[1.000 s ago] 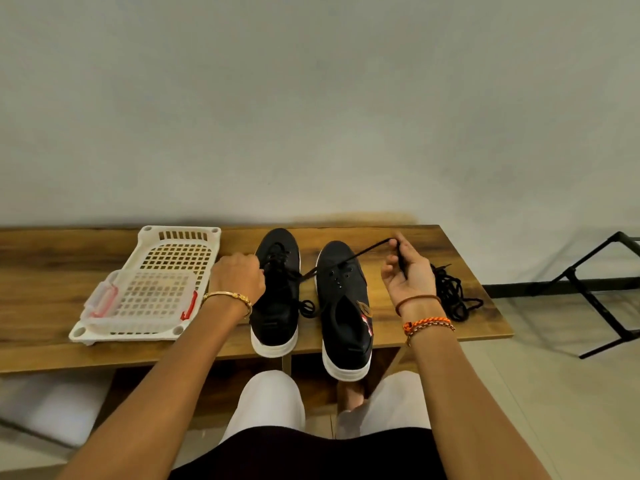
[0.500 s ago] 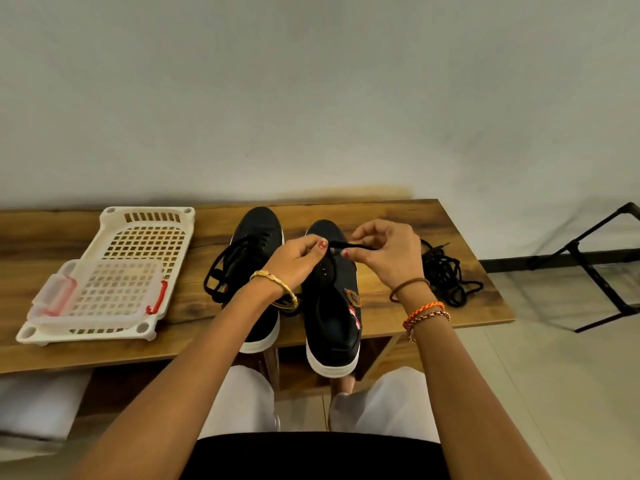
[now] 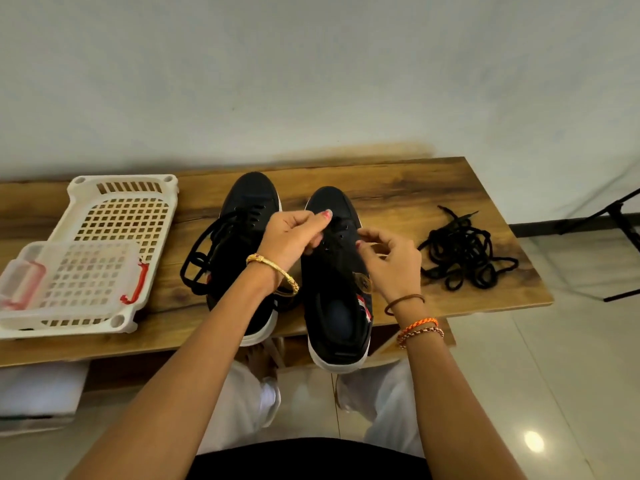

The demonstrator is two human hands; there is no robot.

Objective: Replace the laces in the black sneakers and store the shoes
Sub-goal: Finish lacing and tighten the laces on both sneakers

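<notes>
Two sneakers (image 3: 334, 292) stand side by side on the table (image 3: 415, 188). Left hand (image 3: 291, 237) and right hand (image 3: 388, 261), fingers curled, pinch a lace (image 3: 337, 225) over the right sneaker's eyelets. Spare laces (image 3: 464, 254) lie right.

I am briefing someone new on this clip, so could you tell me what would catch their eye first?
Two black sneakers sit mid-table; both hands, left and right, work at the eyelets of the right sneaker. The left sneaker trails a loose lace. A tangle of black laces lies at the table's right end, a white basket at its left.
</notes>
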